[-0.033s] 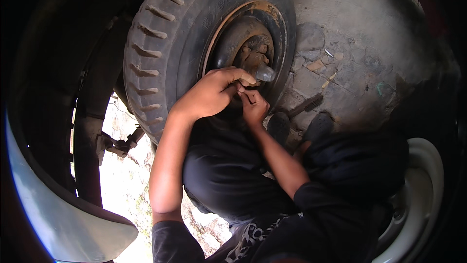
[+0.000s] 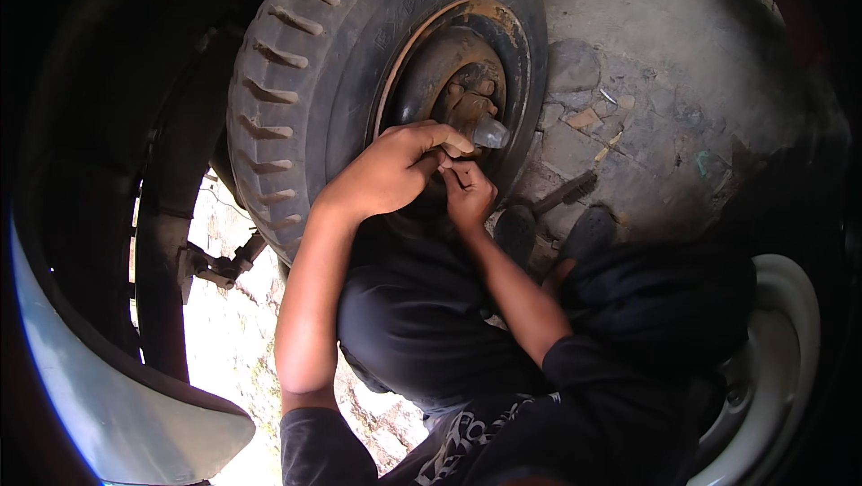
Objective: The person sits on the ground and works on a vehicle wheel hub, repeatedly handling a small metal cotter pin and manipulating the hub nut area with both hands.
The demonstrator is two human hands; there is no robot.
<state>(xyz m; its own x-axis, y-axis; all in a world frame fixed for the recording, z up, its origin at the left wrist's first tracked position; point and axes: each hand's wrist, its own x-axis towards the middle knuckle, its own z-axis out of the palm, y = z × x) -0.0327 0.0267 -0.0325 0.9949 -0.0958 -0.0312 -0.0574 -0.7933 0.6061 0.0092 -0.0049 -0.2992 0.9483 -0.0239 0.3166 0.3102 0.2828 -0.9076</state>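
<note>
A vehicle wheel with a black, heavily treaded tire (image 2: 301, 118) stands upright before me. Its rusty hub (image 2: 469, 113) has bolts around it and a grey metal cap (image 2: 491, 133) jutting from the middle. My left hand (image 2: 388, 172) is at the lower part of the rim, its fingers bent and the thumb pressed in toward the forefinger. Against those fingertips my right hand (image 2: 469, 197) closes in a pinch, just below the hub cap. Whatever small thing is between the fingertips is too hidden to name.
On the stone ground to the right lie a dark brush-like tool (image 2: 566, 193), stone chips and small litter. A pale wheel rim (image 2: 795, 324) is at the lower right. To the left are a light blue body panel (image 2: 117, 396) and dark underbody parts (image 2: 220, 266).
</note>
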